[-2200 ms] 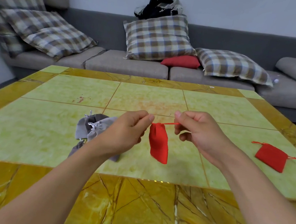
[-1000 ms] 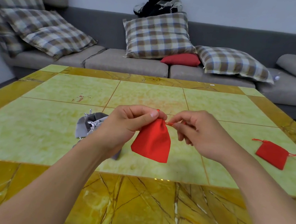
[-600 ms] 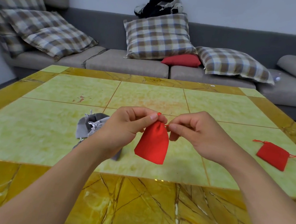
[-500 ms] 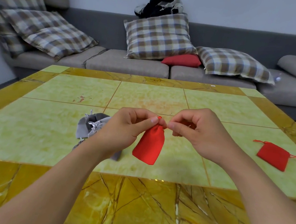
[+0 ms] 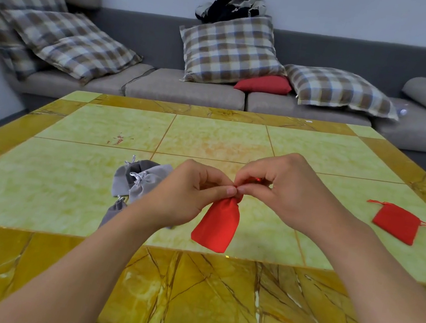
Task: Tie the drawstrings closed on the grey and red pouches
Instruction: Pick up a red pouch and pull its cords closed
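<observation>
Over on the left of the yellow-green tiled table (image 5: 64, 189), a small heap of grey pouches (image 5: 140, 178) lies bunched together, pale drawstrings poking out at the gathered necks; part of the heap is hidden behind the person's left forearm. That forearm comes up from the near edge at a slant, wrist bent slightly inward. The left hand (image 5: 193, 194) is curled, thumb and forefinger pinched at the neck of a red pouch (image 5: 217, 225), the other fingers folded loosely beneath.

The pouch hangs from that pinch, its mouth gathered tight, its body tilted down and a little to the left, above the table near the front border.

The right hand (image 5: 282, 191) meets the left right at the pouch's neck, fingertips nearly touching the left thumb. It is arched over, knuckles up, thumb and forefinger nipping a bit of red drawstring just above the gathered mouth; a small loop of cord shows under the curled fingers. Whether a knot is formed there is too small to tell. The right forearm runs back toward the near right corner.

Farther right, well apart from both hands, a second red pouch (image 5: 396, 222) lies flat on the table, drawstrings trailing out from either side of its neck.
</observation>
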